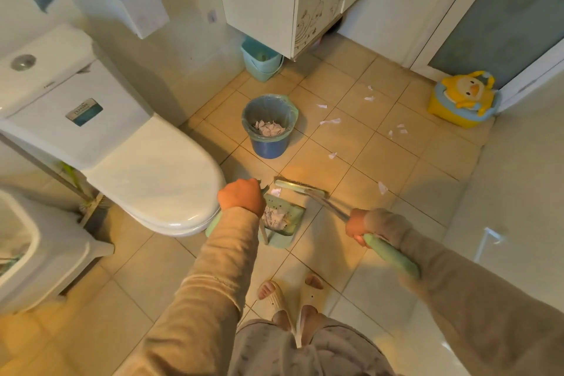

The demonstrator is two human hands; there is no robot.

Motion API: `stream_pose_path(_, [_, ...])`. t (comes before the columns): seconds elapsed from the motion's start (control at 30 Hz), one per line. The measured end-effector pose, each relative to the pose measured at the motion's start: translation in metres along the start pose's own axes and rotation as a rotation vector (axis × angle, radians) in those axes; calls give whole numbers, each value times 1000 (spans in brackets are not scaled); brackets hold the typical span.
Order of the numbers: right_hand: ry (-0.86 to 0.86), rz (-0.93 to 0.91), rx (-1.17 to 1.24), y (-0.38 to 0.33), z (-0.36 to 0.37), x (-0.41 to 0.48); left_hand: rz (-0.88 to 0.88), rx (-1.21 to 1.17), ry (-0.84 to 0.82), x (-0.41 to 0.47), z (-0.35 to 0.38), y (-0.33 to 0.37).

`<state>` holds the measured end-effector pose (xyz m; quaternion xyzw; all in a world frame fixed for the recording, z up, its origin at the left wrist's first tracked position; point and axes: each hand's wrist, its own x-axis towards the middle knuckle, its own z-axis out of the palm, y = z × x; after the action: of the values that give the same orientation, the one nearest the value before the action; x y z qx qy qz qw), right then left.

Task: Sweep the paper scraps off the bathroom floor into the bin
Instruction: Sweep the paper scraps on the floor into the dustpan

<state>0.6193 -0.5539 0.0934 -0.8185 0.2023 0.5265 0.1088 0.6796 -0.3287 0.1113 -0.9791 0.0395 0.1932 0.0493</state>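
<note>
Your left hand (241, 197) is closed in a fist round the dustpan's upright handle. That grip holds the dustpan (283, 220) low on the floor (381, 156) in front of your feet, with its mouth turned away from you. Your right hand (358, 227) grips the broom (323, 203) where the metal shaft meets the green sleeve. This is far enough down the shaft to give you short, controlled strokes.

The broom head (300, 188) lies across the tiles just beyond the pan's lip, set to draw paper toward you. One small scrap (276, 192) sits between the bristles and the pan. Your fist covers part of the pan's near edge, so its lip probably rests flat on the tile, but that cannot be confirmed.

A crumpled heap of paper is already in the pan. More is in the lined blue bin (268, 127), which stands between you and the cabinet, near enough to tip the pan into without walking.

The remaining paper scraps (330, 121) are scattered over the tiles to the right of the bin. One piece (382, 188) lies near the broom head, and others lie out toward the yellow duck potty (467, 99). As I judge it, those far ones call for a longer reach before you empty the pan.
</note>
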Motion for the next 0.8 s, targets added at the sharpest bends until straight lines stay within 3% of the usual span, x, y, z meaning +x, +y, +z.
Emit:
stream_pose_path(0.23, [-44, -26, -206, -20, 34, 13, 8, 22, 17, 8, 2, -4])
stream_pose_path(0.6, [-126, 46, 345, 54, 56, -8, 69, 2, 25, 8, 5, -4])
stream_pose_path(0.8, [-11, 70, 332, 50, 52, -12, 239, 98, 53, 13, -12, 17])
